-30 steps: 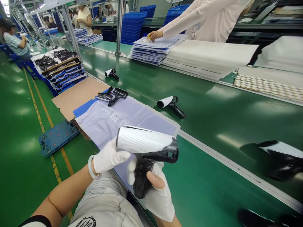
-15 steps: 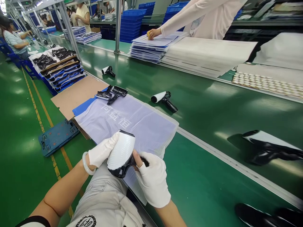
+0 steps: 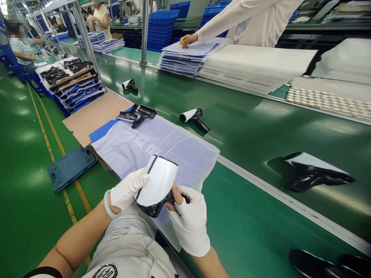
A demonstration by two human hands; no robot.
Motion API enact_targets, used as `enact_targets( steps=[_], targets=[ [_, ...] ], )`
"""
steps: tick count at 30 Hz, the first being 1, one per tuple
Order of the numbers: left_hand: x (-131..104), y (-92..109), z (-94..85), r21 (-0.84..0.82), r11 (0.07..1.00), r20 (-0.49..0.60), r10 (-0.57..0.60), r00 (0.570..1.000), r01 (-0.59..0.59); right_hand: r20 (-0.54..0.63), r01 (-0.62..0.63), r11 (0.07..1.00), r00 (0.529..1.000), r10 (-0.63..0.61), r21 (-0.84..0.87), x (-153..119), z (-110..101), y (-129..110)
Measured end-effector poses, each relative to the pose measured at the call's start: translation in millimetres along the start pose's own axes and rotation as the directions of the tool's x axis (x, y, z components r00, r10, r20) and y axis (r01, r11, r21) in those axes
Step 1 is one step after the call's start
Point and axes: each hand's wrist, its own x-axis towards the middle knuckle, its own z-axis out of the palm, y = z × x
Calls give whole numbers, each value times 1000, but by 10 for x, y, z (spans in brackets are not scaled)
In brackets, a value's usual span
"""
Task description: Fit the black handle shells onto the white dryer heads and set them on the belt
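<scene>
A white and black hair dryer body [image 3: 159, 181] is held above my lap, its ribbed white side facing up. My left hand [image 3: 130, 189], in a white glove, grips its left side. Wrapped round the black handle is my right hand [image 3: 189, 216], gloved with thumb and a fingertip bare. Beneath and beyond lies a translucent plastic sheet [image 3: 174, 146] with white characters. Black shell parts [image 3: 139, 115] rest at the sheet's far left corner.
On the green belt lie hair dryers [image 3: 196, 119], [image 3: 319, 170] and a smaller-looking dryer [image 3: 130, 85]. Brown cardboard [image 3: 95, 112] and stacked trays of black parts [image 3: 75, 87] stand at left. Across the belt, a person's hand [image 3: 189, 39] touches stacked sheets [image 3: 182, 63].
The held dryer body has shifted right and turned, showing more of its white side. Dryers on the belt have moved left. At far left, a seated person has changed posture.
</scene>
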Motion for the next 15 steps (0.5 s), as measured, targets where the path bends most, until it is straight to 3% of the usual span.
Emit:
enact_targets(
  steps=[11,15],
  targets=[
    [-17,-24,-48,57,998,57,-29,998,26,15,7,997,1000,-6,-82,-34,0,12],
    [-7,-59,5,90,994,60,-62,996,56,14,-97,994,995,98,-40,-95,92,-9]
  ],
)
